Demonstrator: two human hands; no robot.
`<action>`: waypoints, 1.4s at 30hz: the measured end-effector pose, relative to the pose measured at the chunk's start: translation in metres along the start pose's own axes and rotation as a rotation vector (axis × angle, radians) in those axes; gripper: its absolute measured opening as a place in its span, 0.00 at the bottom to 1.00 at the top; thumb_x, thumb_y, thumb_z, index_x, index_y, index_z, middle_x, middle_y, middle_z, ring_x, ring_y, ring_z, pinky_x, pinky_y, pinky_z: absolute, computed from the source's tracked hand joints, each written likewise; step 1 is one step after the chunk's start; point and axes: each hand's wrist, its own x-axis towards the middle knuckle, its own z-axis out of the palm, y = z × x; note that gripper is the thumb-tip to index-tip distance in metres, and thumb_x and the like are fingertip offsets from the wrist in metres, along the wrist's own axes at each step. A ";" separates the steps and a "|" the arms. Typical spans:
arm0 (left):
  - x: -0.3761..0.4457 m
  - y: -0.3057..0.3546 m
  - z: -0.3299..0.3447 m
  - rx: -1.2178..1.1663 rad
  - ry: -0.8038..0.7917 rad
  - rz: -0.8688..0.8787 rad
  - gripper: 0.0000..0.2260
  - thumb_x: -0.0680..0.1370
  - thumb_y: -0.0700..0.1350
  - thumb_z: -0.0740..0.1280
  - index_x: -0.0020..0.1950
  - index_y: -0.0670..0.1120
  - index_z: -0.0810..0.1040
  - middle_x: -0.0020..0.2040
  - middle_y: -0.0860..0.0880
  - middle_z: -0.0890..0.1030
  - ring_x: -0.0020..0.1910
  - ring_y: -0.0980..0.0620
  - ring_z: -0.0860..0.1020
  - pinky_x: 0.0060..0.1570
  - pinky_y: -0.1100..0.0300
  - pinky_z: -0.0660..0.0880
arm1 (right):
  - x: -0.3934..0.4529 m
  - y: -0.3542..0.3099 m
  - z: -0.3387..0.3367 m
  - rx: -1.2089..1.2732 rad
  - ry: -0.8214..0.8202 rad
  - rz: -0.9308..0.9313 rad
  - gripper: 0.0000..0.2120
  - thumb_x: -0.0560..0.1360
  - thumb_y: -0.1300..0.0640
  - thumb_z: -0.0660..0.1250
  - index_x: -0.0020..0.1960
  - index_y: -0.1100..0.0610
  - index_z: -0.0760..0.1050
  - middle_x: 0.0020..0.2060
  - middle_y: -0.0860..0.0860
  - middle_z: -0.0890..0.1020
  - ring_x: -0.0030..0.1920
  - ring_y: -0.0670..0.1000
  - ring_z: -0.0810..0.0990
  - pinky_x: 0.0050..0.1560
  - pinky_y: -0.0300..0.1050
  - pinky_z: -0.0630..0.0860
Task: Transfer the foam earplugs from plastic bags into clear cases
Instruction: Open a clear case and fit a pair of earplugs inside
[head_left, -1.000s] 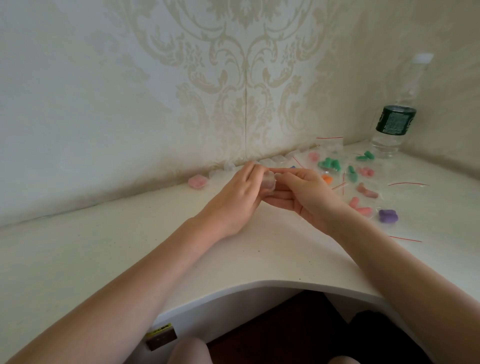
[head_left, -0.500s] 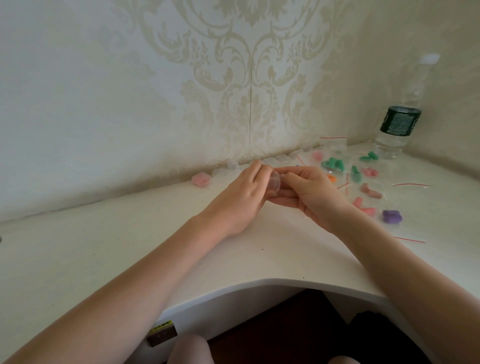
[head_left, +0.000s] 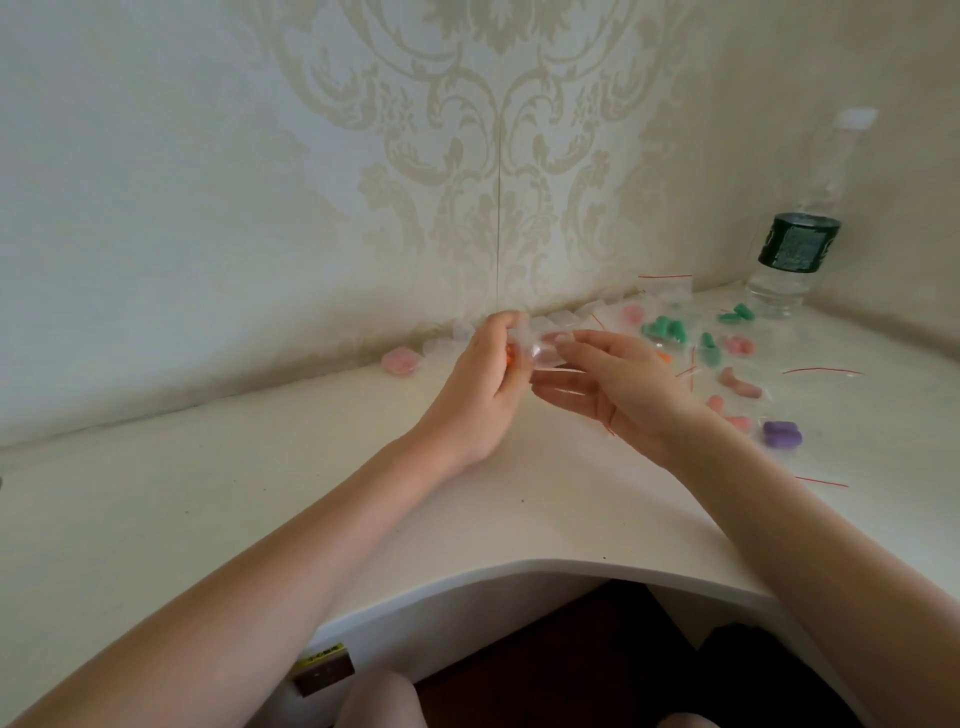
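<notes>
Both hands meet above the white desk near the back wall. My left hand (head_left: 480, 384) pinches one side of a small clear case (head_left: 540, 351), and a bit of orange earplug (head_left: 147, 358) shows by its fingers. My right hand (head_left: 618, 387) pinches the case's other side with thumb and forefinger, and a thin clear plastic bag (head_left: 563, 387) lies across its lower fingers. A shut case with pink earplugs (head_left: 401, 361) sits by the wall to the left. Bags with green (head_left: 667, 330), pink (head_left: 740, 384) and purple earplugs (head_left: 782, 434) lie to the right.
A clear water bottle with a dark green label (head_left: 797, 249) stands in the back right corner. Several empty clear cases (head_left: 566, 317) line the wall behind my hands. Flat empty bags with red strips (head_left: 823, 371) lie on the right. The desk's curved front edge (head_left: 545, 564) is near me.
My hands have drawn slightly apart, and the clear case between them is more exposed. The orange earplug now shows at my left fingers.
</notes>
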 end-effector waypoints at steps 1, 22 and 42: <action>0.001 0.000 0.000 -0.046 0.035 -0.028 0.06 0.82 0.43 0.57 0.58 0.46 0.67 0.35 0.55 0.69 0.33 0.59 0.69 0.38 0.65 0.66 | 0.001 0.000 -0.001 0.047 0.033 -0.015 0.08 0.80 0.63 0.61 0.55 0.65 0.76 0.43 0.57 0.83 0.43 0.54 0.85 0.46 0.44 0.82; 0.008 0.020 -0.018 -0.613 -0.024 -0.601 0.17 0.75 0.27 0.53 0.54 0.41 0.76 0.46 0.45 0.80 0.33 0.56 0.70 0.34 0.65 0.68 | 0.001 0.006 -0.006 -0.550 0.198 -0.113 0.05 0.73 0.60 0.70 0.48 0.60 0.79 0.34 0.55 0.82 0.30 0.49 0.81 0.43 0.55 0.81; -0.005 0.015 -0.019 0.217 -0.102 -0.026 0.07 0.74 0.42 0.71 0.47 0.44 0.74 0.45 0.50 0.83 0.50 0.57 0.81 0.45 0.80 0.64 | 0.003 0.005 -0.011 -0.482 0.195 -0.119 0.04 0.74 0.62 0.69 0.48 0.61 0.78 0.36 0.56 0.81 0.30 0.47 0.80 0.35 0.43 0.82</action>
